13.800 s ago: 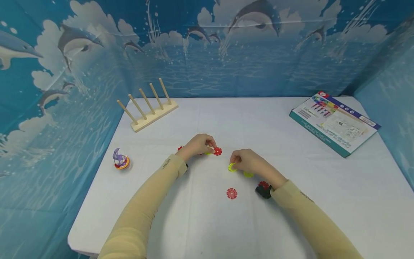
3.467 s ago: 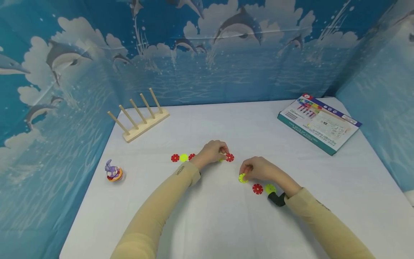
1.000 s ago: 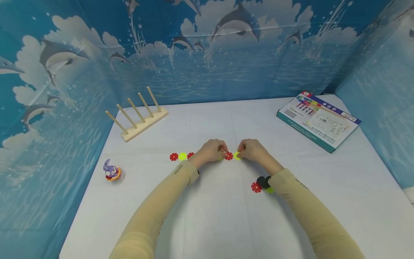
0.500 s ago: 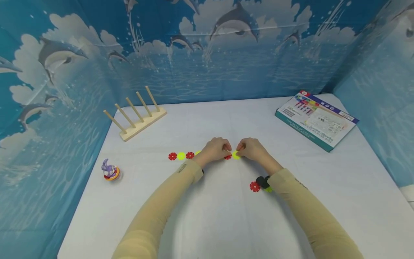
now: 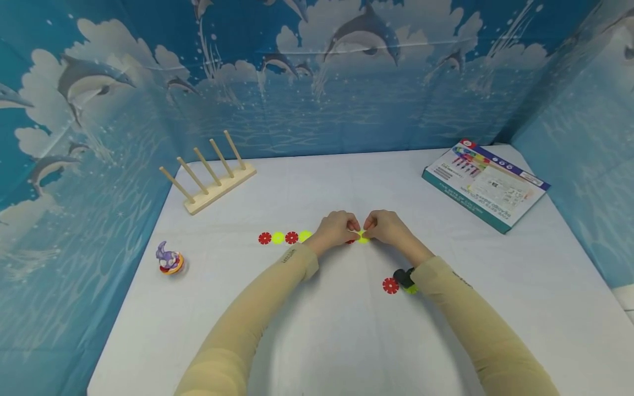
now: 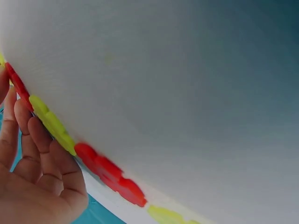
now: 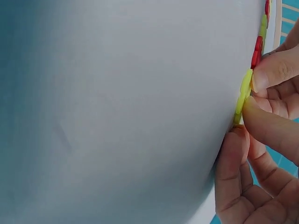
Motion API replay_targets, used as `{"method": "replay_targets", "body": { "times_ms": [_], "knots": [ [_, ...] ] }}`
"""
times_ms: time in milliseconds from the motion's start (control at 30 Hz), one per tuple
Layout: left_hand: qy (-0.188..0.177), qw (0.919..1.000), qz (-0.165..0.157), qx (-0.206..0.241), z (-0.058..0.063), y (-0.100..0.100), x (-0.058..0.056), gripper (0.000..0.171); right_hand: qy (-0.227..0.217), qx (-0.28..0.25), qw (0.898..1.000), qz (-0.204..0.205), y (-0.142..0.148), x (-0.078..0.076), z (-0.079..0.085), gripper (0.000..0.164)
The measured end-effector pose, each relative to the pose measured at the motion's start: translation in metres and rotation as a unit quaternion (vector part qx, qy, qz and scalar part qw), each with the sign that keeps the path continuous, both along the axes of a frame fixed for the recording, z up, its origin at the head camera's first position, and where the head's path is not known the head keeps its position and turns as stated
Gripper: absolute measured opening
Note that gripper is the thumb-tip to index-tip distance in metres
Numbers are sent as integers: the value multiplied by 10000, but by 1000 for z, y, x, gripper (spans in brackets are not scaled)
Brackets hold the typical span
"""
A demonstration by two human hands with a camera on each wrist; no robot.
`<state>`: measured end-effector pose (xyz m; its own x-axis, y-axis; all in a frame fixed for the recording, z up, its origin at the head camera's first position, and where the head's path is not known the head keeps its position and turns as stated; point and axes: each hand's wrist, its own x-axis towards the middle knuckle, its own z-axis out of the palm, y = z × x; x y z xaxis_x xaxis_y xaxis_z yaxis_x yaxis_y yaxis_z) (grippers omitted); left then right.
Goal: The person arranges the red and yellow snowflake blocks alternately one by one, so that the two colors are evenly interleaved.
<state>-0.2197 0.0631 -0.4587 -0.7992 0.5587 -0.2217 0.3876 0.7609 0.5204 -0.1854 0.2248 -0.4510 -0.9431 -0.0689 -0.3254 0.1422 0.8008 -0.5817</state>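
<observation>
Both hands closer together now, right hand (image 5: 388,228) fingers pinching yellow disc (image 5: 364,238), left hand (image 5: 337,228) fingers gripping red disc (image 5: 351,241).

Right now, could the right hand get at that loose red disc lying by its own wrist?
Probably yes: the red disc lies bare on the table beside the wrist, nothing over it. But the right hand is pinching a yellow disc and would have to let go.
</observation>
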Motion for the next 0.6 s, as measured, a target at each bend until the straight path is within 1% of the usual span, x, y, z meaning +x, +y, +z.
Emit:
{"method": "replay_targets", "body": {
  "times_ms": [133,300,433,600],
  "knots": [
    [-116,9999,89,61,1,1,0,14,-31,-86,9999,52,2,2,3,17],
    [-216,9997,129,48,1,0,0,15,69,-242,9994,235,8,11,7,20],
    [-270,9995,180,7,0,1,0,15,78,-303,9985,440,16,24,12,19],
    [-273,9992,270,-71,0,2,0,14,-46,-492,9958,766,26,47,16,18]
  ]
}}
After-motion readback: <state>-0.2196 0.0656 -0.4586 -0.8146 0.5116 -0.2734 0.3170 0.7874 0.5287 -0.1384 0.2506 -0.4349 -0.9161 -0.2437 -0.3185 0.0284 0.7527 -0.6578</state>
